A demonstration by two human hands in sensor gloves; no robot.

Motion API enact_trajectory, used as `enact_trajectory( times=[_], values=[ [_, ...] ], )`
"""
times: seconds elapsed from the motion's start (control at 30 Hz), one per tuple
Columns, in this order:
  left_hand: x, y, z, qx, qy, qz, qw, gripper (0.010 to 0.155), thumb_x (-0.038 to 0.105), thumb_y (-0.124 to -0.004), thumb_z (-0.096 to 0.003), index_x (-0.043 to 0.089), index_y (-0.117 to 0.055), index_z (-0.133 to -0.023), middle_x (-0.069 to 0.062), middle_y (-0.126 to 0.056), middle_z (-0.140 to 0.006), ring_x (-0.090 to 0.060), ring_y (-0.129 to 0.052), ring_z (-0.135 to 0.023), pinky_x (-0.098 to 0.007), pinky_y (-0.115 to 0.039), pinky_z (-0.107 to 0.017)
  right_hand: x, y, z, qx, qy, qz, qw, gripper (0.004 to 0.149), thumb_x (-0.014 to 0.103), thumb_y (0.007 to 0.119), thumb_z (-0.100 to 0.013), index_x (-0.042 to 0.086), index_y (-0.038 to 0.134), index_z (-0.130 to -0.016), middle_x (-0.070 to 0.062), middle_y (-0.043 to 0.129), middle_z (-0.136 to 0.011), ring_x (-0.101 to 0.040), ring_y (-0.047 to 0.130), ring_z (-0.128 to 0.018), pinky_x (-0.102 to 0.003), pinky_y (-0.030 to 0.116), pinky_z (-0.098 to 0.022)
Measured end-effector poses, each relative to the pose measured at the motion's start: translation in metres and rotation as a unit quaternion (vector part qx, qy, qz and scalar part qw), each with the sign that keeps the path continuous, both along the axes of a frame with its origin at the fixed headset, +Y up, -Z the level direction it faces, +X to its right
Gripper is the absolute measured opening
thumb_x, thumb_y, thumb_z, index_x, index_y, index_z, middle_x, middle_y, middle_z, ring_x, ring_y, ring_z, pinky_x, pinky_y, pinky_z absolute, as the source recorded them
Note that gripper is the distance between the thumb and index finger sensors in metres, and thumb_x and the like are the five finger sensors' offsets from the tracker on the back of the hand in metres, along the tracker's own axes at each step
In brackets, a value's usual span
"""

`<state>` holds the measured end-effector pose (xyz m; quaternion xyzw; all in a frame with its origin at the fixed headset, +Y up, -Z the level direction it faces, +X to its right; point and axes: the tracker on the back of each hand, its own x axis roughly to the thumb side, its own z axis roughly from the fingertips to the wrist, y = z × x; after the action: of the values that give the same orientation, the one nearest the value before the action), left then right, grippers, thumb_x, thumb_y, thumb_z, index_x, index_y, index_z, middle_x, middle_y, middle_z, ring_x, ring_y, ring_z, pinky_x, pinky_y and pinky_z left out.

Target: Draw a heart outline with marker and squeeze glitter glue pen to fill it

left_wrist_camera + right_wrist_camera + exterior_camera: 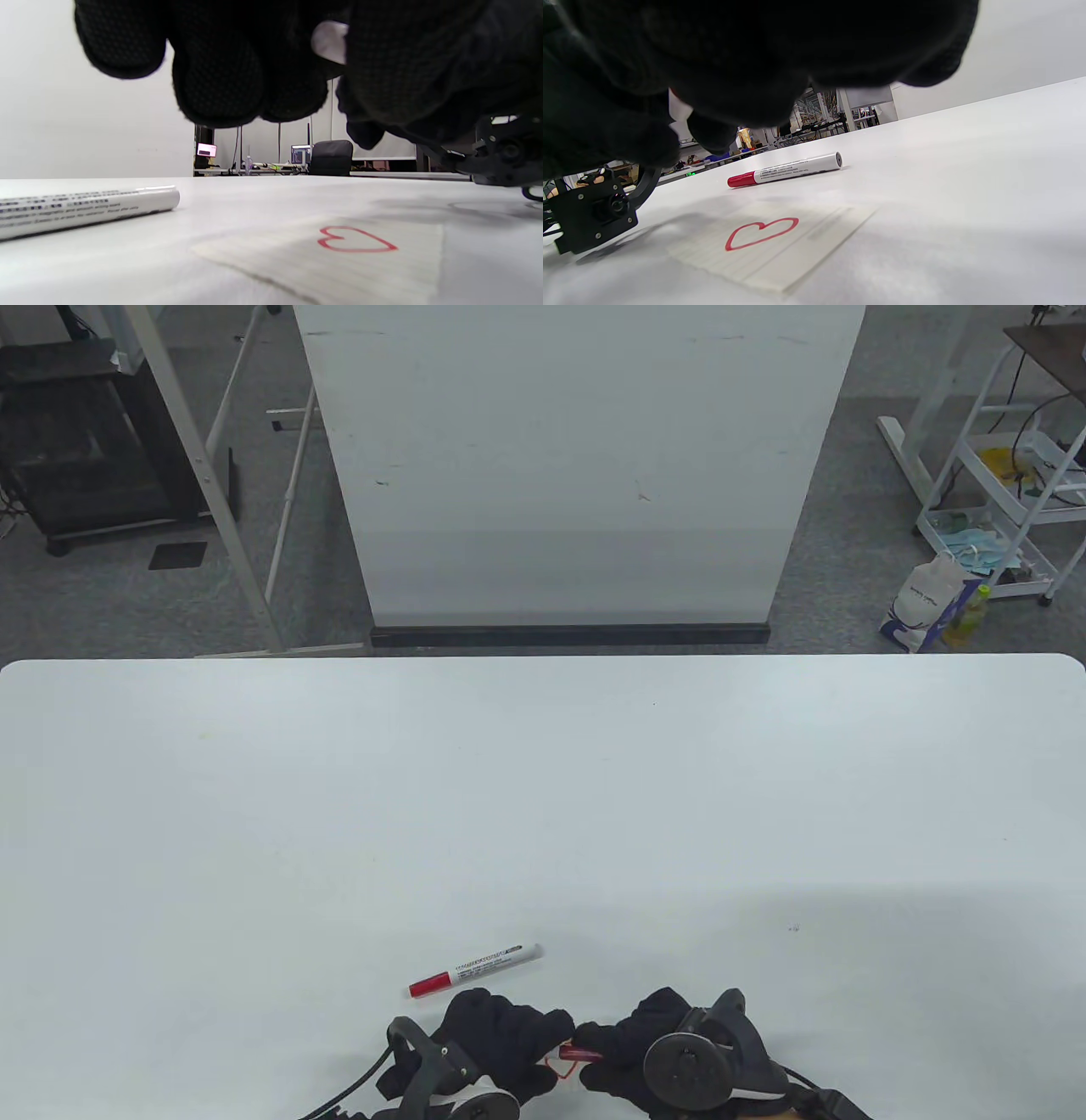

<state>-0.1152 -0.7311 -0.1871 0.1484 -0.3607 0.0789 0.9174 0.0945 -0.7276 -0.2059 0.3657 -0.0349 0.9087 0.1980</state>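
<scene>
Both black-gloved hands meet at the table's near edge. My left hand [509, 1039] and my right hand [624, 1039] each hold an end of a small red glitter glue pen [582, 1054], just above the paper. A pale bit of the pen [330, 40] shows between my left fingers [220, 80]. Below lies a cream paper sheet [797, 250] with a red heart outline [761, 232], also seen as the heart [355, 240] on the paper [339, 271]. It is mostly hidden under the hands in the table view. The capped red-and-white marker [475, 970] lies loose on the table just beyond my left hand.
The white table [543, 797] stretches far beyond the hands. A tracker [687, 1065] sits on the back of my right hand and another [441, 1077] on my left. A white board stands on the floor behind the table.
</scene>
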Motion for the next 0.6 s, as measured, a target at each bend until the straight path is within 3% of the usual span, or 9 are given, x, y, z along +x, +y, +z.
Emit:
enact_trajectory(
  times=[0.13, 0.33, 0.6],
  values=[
    [-0.001, 0.001, 0.000, 0.006, -0.006, -0.002, 1.000, 0.047, 0.047, -0.080, -0.0439, 0.031, -0.077, -0.088, 0.004, -0.099, -0.069, -0.023, -0.101, -0.056, -0.054, -0.080, -0.057, 0.000, 0.000, -0.001, -0.009, 0.000, -0.006, 1.000, 0.050, 0.051, 0.082, -0.034, 0.023, 0.093, -0.074, 0.005, 0.104, -0.027, -0.013, 0.098, -0.009, -0.043, 0.085, -0.046],
    [-0.002, -0.002, -0.003, -0.048, -0.009, -0.005, 0.999, 0.049, 0.047, -0.063, -0.0485, 0.026, -0.081, -0.089, 0.001, -0.100, -0.069, -0.027, -0.100, -0.060, -0.057, -0.076, -0.059, 0.002, -0.002, -0.004, -0.041, 0.000, -0.020, 0.999, 0.050, 0.050, 0.083, -0.035, 0.023, 0.092, -0.076, 0.004, 0.103, -0.028, -0.014, 0.098, -0.011, -0.044, 0.084, -0.047],
    [-0.007, -0.005, -0.012, -0.108, -0.001, -0.019, 0.994, 0.049, 0.046, -0.059, -0.0491, 0.027, -0.081, -0.088, 0.000, -0.098, -0.075, -0.030, -0.095, -0.068, -0.062, -0.069, -0.064, 0.004, 0.000, -0.007, -0.056, -0.002, -0.034, 0.998, 0.048, 0.046, 0.084, -0.035, 0.024, 0.091, -0.077, 0.003, 0.103, -0.029, -0.015, 0.097, -0.011, -0.045, 0.084, -0.047]
  ],
)
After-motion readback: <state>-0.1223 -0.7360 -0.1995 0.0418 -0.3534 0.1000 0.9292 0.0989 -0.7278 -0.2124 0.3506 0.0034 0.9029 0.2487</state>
